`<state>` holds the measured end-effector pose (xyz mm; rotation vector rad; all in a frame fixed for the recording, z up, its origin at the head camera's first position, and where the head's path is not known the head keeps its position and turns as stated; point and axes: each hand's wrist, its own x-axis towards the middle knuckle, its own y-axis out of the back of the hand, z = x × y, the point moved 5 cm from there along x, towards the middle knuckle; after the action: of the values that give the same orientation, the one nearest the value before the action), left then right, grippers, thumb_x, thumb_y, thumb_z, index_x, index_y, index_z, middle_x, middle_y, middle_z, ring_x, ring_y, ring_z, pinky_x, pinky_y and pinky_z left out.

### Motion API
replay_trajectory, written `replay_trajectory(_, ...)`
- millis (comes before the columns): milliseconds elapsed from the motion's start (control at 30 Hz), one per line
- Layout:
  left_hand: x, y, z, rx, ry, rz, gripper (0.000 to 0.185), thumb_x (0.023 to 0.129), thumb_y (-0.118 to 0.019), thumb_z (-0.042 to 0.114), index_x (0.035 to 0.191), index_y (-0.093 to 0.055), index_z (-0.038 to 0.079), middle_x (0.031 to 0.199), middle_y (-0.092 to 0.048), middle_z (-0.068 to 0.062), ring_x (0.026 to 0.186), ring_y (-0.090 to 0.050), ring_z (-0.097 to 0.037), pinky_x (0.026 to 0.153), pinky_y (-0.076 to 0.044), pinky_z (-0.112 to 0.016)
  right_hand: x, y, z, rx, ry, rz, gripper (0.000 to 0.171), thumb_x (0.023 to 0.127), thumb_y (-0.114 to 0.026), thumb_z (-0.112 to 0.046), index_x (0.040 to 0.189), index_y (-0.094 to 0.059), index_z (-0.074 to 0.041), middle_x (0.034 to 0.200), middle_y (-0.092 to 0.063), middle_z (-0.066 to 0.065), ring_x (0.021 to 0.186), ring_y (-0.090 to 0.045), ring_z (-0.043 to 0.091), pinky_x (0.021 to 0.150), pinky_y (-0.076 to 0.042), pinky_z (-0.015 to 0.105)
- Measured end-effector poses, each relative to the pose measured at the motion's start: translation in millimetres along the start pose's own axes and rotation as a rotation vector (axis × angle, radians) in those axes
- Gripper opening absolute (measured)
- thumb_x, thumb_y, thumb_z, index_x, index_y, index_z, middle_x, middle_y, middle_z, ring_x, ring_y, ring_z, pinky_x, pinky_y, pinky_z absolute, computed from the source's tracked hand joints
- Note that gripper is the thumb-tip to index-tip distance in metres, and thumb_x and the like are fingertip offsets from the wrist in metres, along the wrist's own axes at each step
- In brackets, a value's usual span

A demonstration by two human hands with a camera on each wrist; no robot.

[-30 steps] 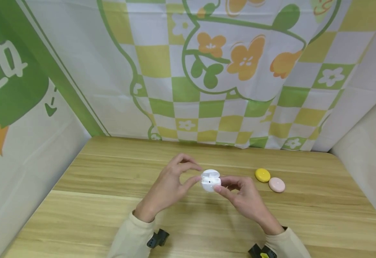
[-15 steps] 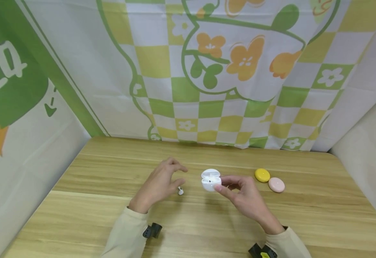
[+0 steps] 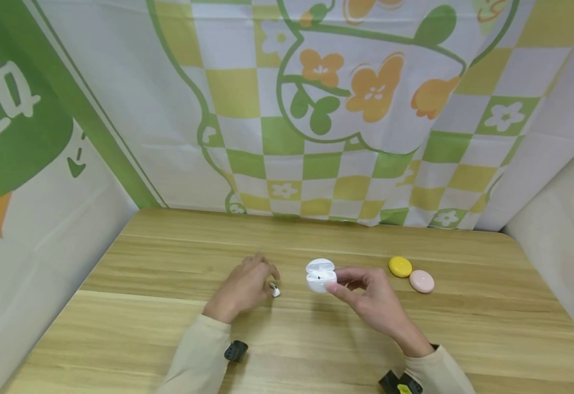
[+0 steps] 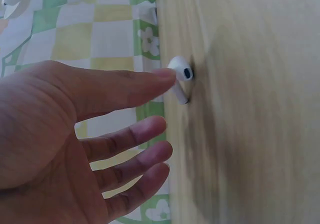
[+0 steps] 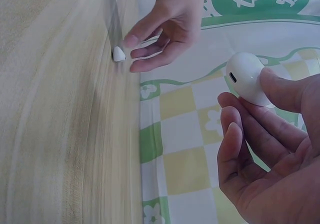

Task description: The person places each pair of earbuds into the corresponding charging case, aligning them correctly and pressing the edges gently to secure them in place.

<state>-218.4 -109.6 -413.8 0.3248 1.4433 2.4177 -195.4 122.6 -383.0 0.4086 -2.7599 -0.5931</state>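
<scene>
My right hand (image 3: 348, 285) holds a small white earbud case (image 3: 320, 276) just above the wooden table (image 3: 168, 306), its lid standing open. In the right wrist view the case (image 5: 247, 78) sits pinched between the thumb and the fingers. A white earbud (image 3: 275, 290) lies on the table left of the case. My left hand (image 3: 259, 279) hovers low over it with relaxed fingers. In the left wrist view one fingertip (image 4: 162, 75) touches the earbud (image 4: 181, 76), while the other fingers stay spread and off it.
A yellow round case (image 3: 400, 266) and a pink one (image 3: 422, 281) lie side by side on the table to the right. Patterned cloth walls (image 3: 316, 137) close in the back and both sides of the table.
My left hand left the case, moved left and down, and the earbud now lies on the table under its fingertip. The right hand kept the case almost still.
</scene>
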Motion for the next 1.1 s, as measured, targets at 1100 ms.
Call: replay_trajectory(1100,-0.6,-11.2,-1.4,0.039,0.086,-0.057,0.033,0.079,-0.089,0.031,0.101,-0.074,0.010,0.111,-0.061,-0.006,0.105,-0.055,-0.031,0.094,-0.047,-0.050,-0.5,0.3,-0.7,-0.002,-0.022,-0.021,0.012,0.091,-0.077,-0.013,0.103,-0.078,-0.009,0.095,-0.076,-0.001,0.078,-0.067,0.015,0.067,-0.055,0.027)
